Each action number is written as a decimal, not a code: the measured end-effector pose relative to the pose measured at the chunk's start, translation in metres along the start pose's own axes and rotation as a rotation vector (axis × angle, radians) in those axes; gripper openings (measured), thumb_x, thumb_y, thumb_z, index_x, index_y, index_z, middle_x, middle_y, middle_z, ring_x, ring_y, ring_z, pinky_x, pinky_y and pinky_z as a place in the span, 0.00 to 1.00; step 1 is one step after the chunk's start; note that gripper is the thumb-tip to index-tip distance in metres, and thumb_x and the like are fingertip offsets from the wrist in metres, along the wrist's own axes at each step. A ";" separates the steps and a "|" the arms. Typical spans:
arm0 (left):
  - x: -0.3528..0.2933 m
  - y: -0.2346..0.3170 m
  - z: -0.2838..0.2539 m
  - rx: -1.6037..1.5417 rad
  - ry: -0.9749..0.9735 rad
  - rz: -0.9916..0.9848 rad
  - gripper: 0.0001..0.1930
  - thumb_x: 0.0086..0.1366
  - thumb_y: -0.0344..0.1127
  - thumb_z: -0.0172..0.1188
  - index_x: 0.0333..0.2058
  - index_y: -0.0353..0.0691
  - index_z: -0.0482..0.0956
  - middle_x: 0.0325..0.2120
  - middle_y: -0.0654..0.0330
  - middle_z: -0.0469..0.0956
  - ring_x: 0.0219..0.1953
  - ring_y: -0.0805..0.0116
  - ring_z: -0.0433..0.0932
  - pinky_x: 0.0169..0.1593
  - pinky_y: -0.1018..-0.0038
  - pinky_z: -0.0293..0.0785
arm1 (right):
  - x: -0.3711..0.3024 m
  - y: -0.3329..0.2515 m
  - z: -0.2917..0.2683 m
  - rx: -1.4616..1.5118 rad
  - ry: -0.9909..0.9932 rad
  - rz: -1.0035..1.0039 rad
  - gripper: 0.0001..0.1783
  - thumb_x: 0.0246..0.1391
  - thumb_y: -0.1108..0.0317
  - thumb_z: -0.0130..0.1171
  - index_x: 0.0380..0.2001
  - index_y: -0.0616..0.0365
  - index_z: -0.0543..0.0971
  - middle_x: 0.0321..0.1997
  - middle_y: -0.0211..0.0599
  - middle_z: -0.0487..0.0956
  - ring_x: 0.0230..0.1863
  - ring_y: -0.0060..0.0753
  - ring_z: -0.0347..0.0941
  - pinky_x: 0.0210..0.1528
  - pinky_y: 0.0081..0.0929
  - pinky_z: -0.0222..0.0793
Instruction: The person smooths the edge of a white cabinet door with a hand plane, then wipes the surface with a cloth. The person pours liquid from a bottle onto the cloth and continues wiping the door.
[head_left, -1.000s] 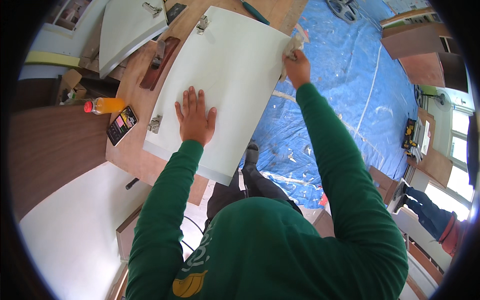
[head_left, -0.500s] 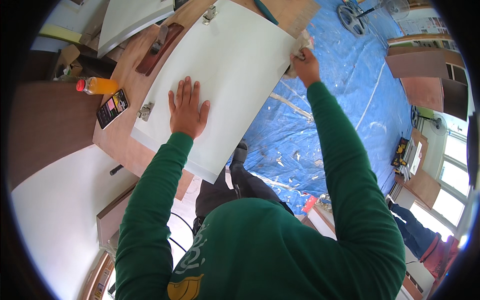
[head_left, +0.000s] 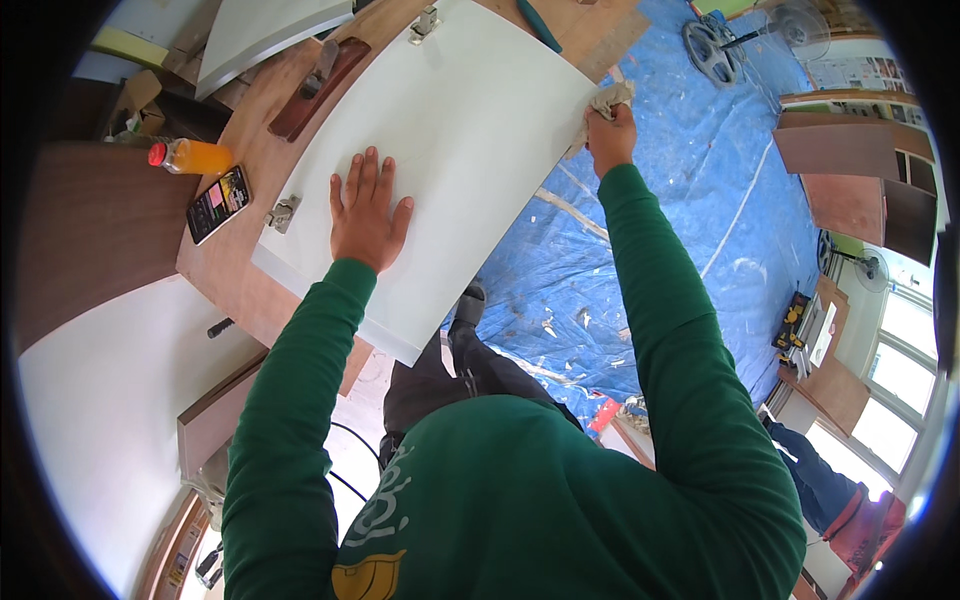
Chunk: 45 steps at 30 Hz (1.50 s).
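Note:
A white cabinet door (head_left: 470, 150) lies flat on a wooden workbench (head_left: 225, 270). Two metal hinges sit along its left edge: an upper hinge (head_left: 425, 24) and a lower hinge (head_left: 282, 214). My left hand (head_left: 370, 212) rests palm down on the door, its fingers spread. At the door's far right edge, my right hand (head_left: 610, 140) is closed around a crumpled, pale rag (head_left: 612, 98), which touches that edge. The fingertips of this hand are partly hidden by the rag.
On the bench left of the door are a wooden hand plane (head_left: 318, 88), a phone (head_left: 217, 205) and an orange drink bottle (head_left: 192, 157). A teal-handled tool (head_left: 540, 25) lies beyond. Blue sheeting (head_left: 690, 180) covers the floor; another person (head_left: 850, 520) is at the lower right.
My right hand with the rag has shifted slightly along the door's right edge, and more of the rag shows above the fingers. My left hand stays flat on the door.

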<state>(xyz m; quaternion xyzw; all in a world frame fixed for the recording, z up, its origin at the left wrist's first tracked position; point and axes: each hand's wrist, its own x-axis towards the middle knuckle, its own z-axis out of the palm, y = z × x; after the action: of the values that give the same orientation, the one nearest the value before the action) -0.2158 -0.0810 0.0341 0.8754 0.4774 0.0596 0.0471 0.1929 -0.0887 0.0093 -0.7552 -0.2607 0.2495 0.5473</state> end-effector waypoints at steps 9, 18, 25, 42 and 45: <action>-0.005 -0.005 -0.004 -0.009 -0.010 -0.028 0.35 0.75 0.55 0.44 0.74 0.45 0.58 0.77 0.56 0.50 0.79 0.58 0.44 0.78 0.48 0.33 | -0.076 0.007 0.035 0.289 0.077 0.148 0.10 0.57 0.73 0.62 0.42 0.63 0.78 0.38 0.35 0.81 0.38 0.27 0.75 0.40 0.30 0.74; -0.003 -0.002 -0.006 0.005 -0.028 -0.029 0.35 0.75 0.56 0.44 0.74 0.45 0.58 0.77 0.55 0.50 0.79 0.57 0.44 0.78 0.48 0.33 | -0.091 0.019 0.033 0.255 0.072 0.144 0.06 0.58 0.73 0.64 0.37 0.58 0.77 0.27 0.31 0.77 0.19 0.22 0.68 0.17 0.27 0.61; 0.001 0.001 -0.007 -0.010 -0.013 0.013 0.35 0.75 0.54 0.44 0.74 0.42 0.58 0.77 0.53 0.50 0.79 0.54 0.45 0.78 0.48 0.34 | -0.002 -0.004 0.011 0.205 0.111 0.105 0.05 0.53 0.75 0.63 0.34 0.62 0.79 0.32 0.33 0.80 0.32 0.24 0.72 0.33 0.30 0.69; -0.002 0.000 -0.005 -0.028 -0.005 0.003 0.36 0.75 0.57 0.44 0.74 0.43 0.58 0.77 0.54 0.51 0.79 0.55 0.45 0.78 0.47 0.34 | 0.042 -0.002 0.013 0.235 0.185 0.153 0.04 0.53 0.75 0.61 0.33 0.61 0.77 0.32 0.34 0.78 0.33 0.25 0.73 0.32 0.32 0.70; -0.004 -0.003 -0.007 -0.027 -0.021 -0.020 0.36 0.75 0.57 0.44 0.74 0.43 0.58 0.77 0.53 0.50 0.79 0.55 0.45 0.78 0.47 0.34 | 0.009 0.012 0.025 0.306 0.157 0.145 0.06 0.54 0.74 0.63 0.33 0.55 0.75 0.23 0.30 0.75 0.14 0.25 0.66 0.13 0.26 0.57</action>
<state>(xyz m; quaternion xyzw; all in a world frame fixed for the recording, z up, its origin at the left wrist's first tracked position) -0.2212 -0.0826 0.0404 0.8704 0.4849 0.0562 0.0646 0.1847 -0.0691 -0.0102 -0.6970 -0.1210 0.2651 0.6552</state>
